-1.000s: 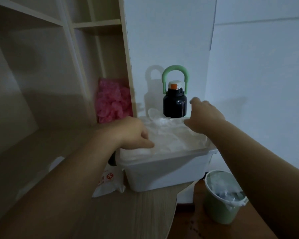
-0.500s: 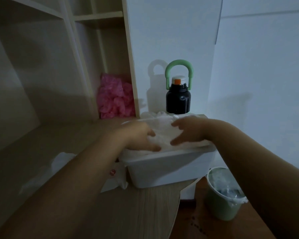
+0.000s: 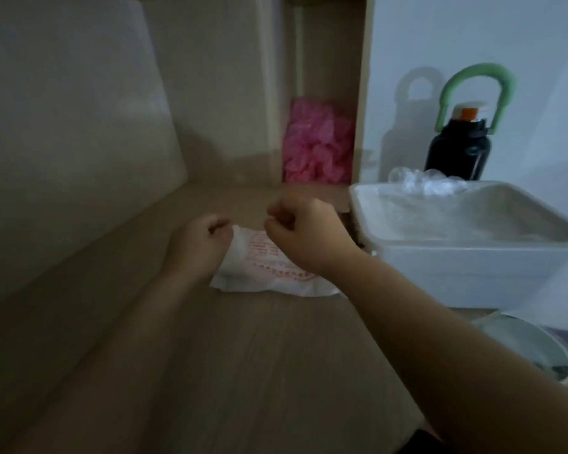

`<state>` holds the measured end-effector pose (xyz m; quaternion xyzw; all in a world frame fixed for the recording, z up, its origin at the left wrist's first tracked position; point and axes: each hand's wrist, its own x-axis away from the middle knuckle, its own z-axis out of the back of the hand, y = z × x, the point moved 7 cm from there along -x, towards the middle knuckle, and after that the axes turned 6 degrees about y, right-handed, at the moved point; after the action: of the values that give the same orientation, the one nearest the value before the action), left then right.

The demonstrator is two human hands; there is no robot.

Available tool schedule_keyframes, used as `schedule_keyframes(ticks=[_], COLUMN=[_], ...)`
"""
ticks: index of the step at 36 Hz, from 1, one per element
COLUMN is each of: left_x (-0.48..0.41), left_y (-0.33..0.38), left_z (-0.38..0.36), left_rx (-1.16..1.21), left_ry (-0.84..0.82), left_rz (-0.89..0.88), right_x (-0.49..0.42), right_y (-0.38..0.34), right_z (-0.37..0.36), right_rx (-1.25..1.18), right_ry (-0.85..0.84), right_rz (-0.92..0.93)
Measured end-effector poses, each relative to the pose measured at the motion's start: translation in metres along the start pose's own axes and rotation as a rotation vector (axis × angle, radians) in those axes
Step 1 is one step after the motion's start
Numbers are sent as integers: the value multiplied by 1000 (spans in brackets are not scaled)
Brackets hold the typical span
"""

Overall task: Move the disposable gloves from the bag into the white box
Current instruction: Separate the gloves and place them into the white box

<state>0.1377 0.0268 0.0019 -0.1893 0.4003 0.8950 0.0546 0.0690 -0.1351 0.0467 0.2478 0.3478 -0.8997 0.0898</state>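
Both hands hang curled over the bag, a small gap between them. The left hand point(image 3: 204, 237) sits at the bag's upper left edge, fingers bent inward with the knuckles up; the blur hides whether they pinch the plastic or only touch it. The right hand point(image 3: 304, 232) is balled loosely above the bag's upper right part, thumb and fingertips drawn together, and I cannot tell if anything thin is caught between them.

Under and just in front of both hands lies the bag point(image 3: 269, 270), white with red print, flat on the wooden desk point(image 3: 243, 371).

To the right of the right hand, near the wrist, stands the white box point(image 3: 473, 267), open at the top. The disposable gloves point(image 3: 427, 185), clear and crumpled, lie in it, heaped against its far rim.

Beyond the box, further from the right hand, a black bottle point(image 3: 456, 152) with a green loop handle stands upright by the wall. Past the fingertips of both hands, in a shelf nook, sits a pink crinkled bundle point(image 3: 315, 145). Below the right forearm, off the desk edge, a lined green bin point(image 3: 538, 348) shows in part.
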Motion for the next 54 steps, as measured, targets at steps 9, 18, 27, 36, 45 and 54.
schedule_keyframes(ticks=[9, 18, 27, 36, 45, 54], left_x=[21, 18, 10, 21, 24, 23], left_y=[-49, -45, -24, -31, -33, -36], left_z=[-36, -27, -22, -46, -33, -22], left_rx=[-157, -21, 486, -221, 107, 470], left_ry=[-241, -86, -172, -347, -123, -157], left_rz=[-23, -27, 101, -67, 40, 187], right_x=[13, 0, 2, 5, 12, 9], right_y=[50, 72, 67, 61, 61, 59], right_z=[-100, -95, -88, -87, -82, -78], right_rx=[3, -178, -235, -224, -268, -313], right_ry=[-285, -99, -125, -166, -211, -173], right_rz=[-319, -454, -421, -388, -391, -410])
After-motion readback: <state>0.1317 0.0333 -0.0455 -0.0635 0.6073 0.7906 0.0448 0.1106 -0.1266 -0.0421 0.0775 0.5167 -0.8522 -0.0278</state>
